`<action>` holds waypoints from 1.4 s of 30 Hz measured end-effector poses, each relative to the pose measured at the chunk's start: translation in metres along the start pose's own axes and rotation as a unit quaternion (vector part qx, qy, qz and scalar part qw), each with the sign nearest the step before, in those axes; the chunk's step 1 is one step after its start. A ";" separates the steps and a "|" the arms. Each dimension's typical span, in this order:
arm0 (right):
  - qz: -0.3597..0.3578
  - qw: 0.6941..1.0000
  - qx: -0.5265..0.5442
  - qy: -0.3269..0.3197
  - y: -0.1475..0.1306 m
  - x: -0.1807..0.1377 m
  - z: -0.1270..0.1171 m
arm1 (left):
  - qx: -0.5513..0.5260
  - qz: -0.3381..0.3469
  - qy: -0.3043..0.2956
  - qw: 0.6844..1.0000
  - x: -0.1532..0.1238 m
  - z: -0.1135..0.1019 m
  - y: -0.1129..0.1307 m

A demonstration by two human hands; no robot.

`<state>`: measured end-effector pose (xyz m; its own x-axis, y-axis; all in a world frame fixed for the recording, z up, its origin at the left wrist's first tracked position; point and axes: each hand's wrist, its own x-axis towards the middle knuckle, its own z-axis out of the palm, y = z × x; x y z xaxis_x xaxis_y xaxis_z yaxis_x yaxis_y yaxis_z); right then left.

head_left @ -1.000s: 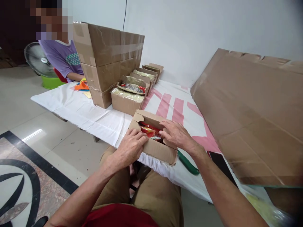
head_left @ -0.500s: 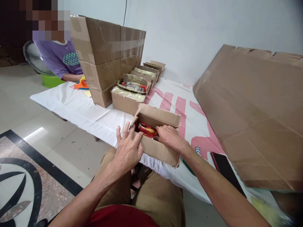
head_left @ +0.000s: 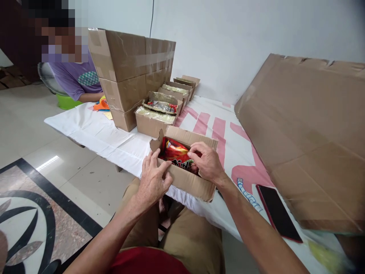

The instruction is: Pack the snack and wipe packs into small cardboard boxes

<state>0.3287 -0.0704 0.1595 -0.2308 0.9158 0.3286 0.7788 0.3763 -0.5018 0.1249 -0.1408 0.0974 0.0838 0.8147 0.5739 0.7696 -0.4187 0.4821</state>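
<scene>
An open cardboard box (head_left: 189,182) sits at the table's front edge, right before me, its flaps raised. Inside it lie shiny red printed packets (head_left: 177,147), one with white and black lettering. My left hand (head_left: 156,173) grips the near left rim of the box, fingers bent over the edge. Over the right part of the opening is my right hand (head_left: 207,161), thumb and forefinger pinched on the red packet's edge. The box floor is hidden under the packets.
Taped cartons (head_left: 129,57) stand stacked on the left, with several open boxes (head_left: 155,121) in a row beside them. A large cardboard sheet (head_left: 308,144) leans at right near a phone (head_left: 279,211). Across the table sits a person in a purple shirt (head_left: 70,82).
My right hand has risen from inside the box, and more of the red packet shows. My left fingers have shifted slightly at the rim, where the left flap now stands out.
</scene>
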 end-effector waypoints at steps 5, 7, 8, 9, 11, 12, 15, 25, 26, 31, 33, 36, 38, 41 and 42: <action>0.005 0.974 0.186 0.129 -0.003 -0.002 -0.027 | 0.003 0.000 -0.003 1.000 0.006 -0.001 -0.004; -0.014 0.969 0.183 0.165 -0.009 -0.007 -0.047 | 0.000 0.009 0.001 1.000 0.006 -0.002 -0.005; -0.023 0.967 0.175 0.185 -0.013 -0.011 -0.057 | -0.010 0.013 0.015 1.000 0.006 -0.003 -0.004; -0.031 0.963 0.167 0.208 -0.016 -0.015 -0.067 | -0.026 0.016 0.037 0.999 0.005 -0.005 -0.003; -0.041 0.954 0.164 0.249 -0.022 -0.024 -0.085 | -0.075 0.019 0.095 0.992 0.004 -0.012 0.000; -0.044 0.949 0.166 0.264 -0.024 -0.029 -0.093 | -0.106 0.019 0.121 0.987 0.004 -0.017 0.002; -0.040 0.949 0.164 0.267 -0.034 -0.043 -0.110 | -0.215 0.013 0.140 0.967 0.008 -0.039 0.009; -0.089 0.982 0.130 0.105 -0.085 -0.060 -0.101 | -0.615 -0.124 -0.075 0.775 0.007 -0.077 0.040; -0.085 0.980 0.133 0.124 -0.081 -0.062 -0.099 | -0.627 -0.146 -0.066 0.762 0.005 -0.077 0.039; 0.000 0.955 0.272 0.118 -0.043 -0.084 -0.084 | -0.662 -0.210 -0.022 0.720 0.003 -0.074 0.028; 0.056 0.931 0.355 0.071 -0.034 -0.094 -0.073 | -0.667 -0.223 -0.020 0.711 0.004 -0.070 0.028; 0.120 0.889 0.435 0.078 -0.033 -0.106 -0.058 | -0.675 -0.233 -0.021 0.700 0.005 -0.061 0.033; 0.132 0.882 0.446 0.082 -0.036 -0.112 -0.052 | -0.678 -0.229 -0.029 0.698 0.006 -0.056 0.036; 0.113 0.896 0.421 0.080 -0.038 -0.117 -0.048 | -0.684 -0.208 -0.075 0.695 0.009 -0.054 0.040; 0.107 0.902 0.407 0.094 -0.037 -0.117 -0.048 | -0.686 -0.198 -0.092 0.694 0.010 -0.055 0.040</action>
<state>0.3551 -0.1986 0.1784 0.0364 0.9688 0.2452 0.0891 0.2412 -0.9664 0.1216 -0.1716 0.1592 0.2148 0.9595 0.1823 -0.5619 -0.0313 0.8266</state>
